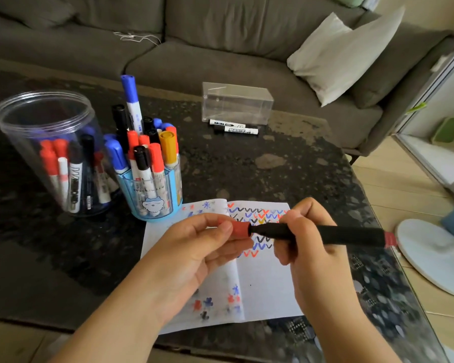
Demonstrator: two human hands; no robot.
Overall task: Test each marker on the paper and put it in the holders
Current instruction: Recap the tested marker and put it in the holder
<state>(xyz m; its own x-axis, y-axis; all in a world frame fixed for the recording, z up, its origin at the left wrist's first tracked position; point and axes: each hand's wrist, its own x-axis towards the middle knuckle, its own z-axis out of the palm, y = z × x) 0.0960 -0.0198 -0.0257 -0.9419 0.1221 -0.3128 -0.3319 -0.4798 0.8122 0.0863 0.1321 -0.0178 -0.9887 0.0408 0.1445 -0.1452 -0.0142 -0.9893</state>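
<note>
My left hand [194, 247] is pinching the red cap [240, 230]; my right hand [307, 239] is gripping the black marker [333, 235]. Pulling crooked may be smearing ink on my fingers.

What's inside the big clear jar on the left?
The clear jar holds red, black and blue markers standing loosely, below its rim. Their lower ends blur through the plastic, so an exact count isn't possible.

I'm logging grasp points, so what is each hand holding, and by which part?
The right hand grips the black marker around its barrel near the front. The left hand pinches its red cap.
</note>
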